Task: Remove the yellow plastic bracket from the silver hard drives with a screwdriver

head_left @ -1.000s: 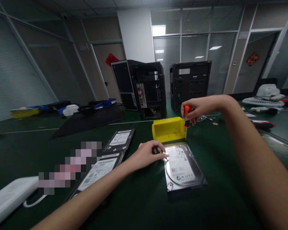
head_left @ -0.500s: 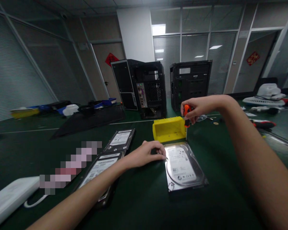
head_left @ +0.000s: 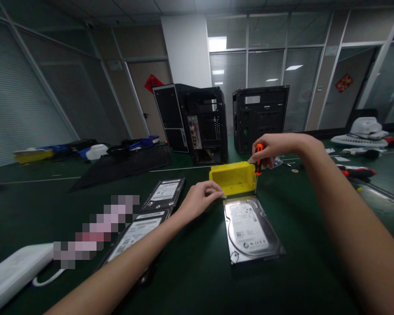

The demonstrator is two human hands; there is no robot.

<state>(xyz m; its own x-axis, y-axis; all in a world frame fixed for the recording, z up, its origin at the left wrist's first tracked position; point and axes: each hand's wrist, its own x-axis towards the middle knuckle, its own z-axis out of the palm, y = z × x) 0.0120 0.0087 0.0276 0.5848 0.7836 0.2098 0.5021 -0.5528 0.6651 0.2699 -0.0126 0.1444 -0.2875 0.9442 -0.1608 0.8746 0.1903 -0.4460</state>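
A silver hard drive (head_left: 250, 228) lies flat on the green table in front of me. Behind it stands a yellow plastic bin (head_left: 233, 177) with its opening facing me. My right hand (head_left: 272, 151) is closed on a small orange-handled screwdriver (head_left: 258, 160), held upright beside the bin's right edge, its tip near the drive's far right corner. My left hand (head_left: 198, 200) is lifted off the drive, fingers pinched together just in front of the bin's lower left rim; what the pinch holds is too small to see.
Two more hard drives (head_left: 164, 192) (head_left: 135, 235) lie to the left. A white device (head_left: 15, 271) sits at the near left. Two black computer cases (head_left: 197, 122) (head_left: 259, 116) stand behind. A black panel (head_left: 124, 164) and tools (head_left: 356, 171) lie farther off.
My left hand rose from the drive's near left corner and moved toward the yellow bin, fingers pinched. The right hand with the screwdriver stayed almost still.
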